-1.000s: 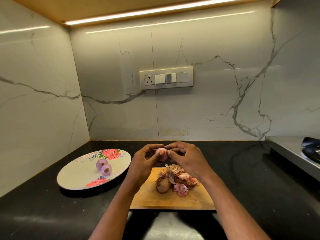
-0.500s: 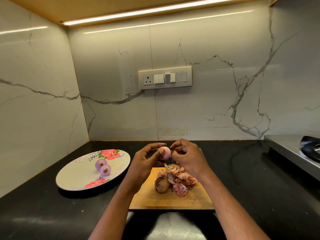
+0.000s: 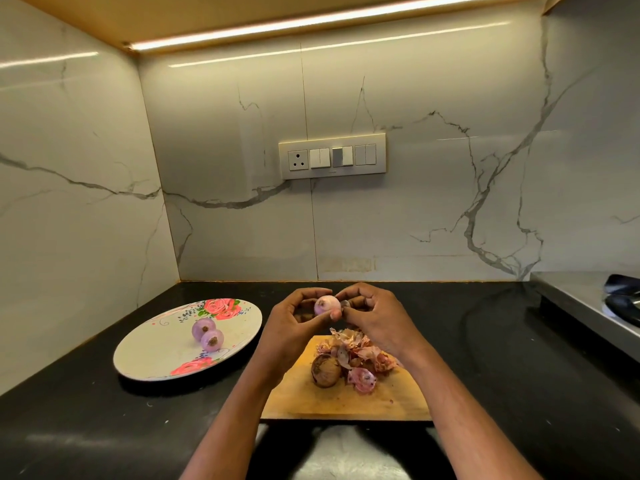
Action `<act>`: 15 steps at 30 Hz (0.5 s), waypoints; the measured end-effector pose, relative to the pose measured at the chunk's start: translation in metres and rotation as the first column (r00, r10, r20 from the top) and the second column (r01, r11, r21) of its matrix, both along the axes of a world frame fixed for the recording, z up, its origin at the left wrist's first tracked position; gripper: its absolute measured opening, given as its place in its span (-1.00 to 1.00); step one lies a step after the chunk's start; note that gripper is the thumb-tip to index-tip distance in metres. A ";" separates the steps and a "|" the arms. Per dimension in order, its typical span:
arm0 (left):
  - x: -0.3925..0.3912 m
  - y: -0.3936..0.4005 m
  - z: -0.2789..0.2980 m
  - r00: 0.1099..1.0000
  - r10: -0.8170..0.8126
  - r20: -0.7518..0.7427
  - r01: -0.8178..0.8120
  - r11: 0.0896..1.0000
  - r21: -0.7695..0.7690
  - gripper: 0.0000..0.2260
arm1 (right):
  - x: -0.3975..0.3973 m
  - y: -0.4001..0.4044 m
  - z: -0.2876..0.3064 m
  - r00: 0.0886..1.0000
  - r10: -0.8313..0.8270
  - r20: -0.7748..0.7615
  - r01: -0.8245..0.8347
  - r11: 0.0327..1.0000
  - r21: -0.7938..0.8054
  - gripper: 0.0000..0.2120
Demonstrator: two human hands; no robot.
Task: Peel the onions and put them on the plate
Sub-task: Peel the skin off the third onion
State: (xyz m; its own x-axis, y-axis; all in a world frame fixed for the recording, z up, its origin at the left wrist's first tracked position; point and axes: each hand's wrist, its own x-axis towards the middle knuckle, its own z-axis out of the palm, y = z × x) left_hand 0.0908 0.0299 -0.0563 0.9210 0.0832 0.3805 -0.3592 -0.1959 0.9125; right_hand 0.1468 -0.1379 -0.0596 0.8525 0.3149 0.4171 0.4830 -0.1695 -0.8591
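Where both hands meet, fingers hide the onion's (image 3: pixel 327 304) far side.

Both my forearms reach forward, bare. My left hand (image 3: pixel 291 322) and right hand (image 3: pixel 372 318) meet fingertip to fingertip, curled, pinching an onion (image 3: pixel 326 304) between them.

I am looking at a home kitchen: a black stone counter (image 3: pixel 104 427) set into a corner of white marble-veined wall panels (image 3: pixel 450 202), a switch-and-socket plate (image 3: pixel 331 156) on the wall, a light strip (image 3: pixel 311 22) under the cabinet, and a stove edge (image 3: pixel 588 299) at right.
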 end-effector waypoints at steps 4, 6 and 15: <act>0.001 0.001 0.000 1.000 -0.006 0.007 0.006 1.000 0.019 -0.69 | 0.000 -0.001 0.000 0.987 -0.127 0.096 0.134 0.988 -0.074 -0.85; 0.000 0.003 0.001 1.000 0.001 0.022 -0.001 0.999 -0.033 -0.65 | 0.000 -0.005 -0.001 0.980 -0.160 0.116 0.175 0.977 -0.125 -0.81; 0.004 0.008 -0.004 0.997 0.075 -0.007 -0.075 0.997 -0.023 -0.68 | 0.001 0.001 -0.001 0.989 -0.077 0.126 0.103 0.971 -0.214 -0.65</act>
State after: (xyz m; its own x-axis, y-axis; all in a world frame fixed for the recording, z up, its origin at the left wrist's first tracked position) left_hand 0.0943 0.0380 -0.0598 0.9144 0.1604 0.3717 -0.3384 -0.2010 0.9193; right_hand 0.1474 -0.1372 -0.0606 0.8312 0.3343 0.4442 0.5516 -0.3950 -0.7347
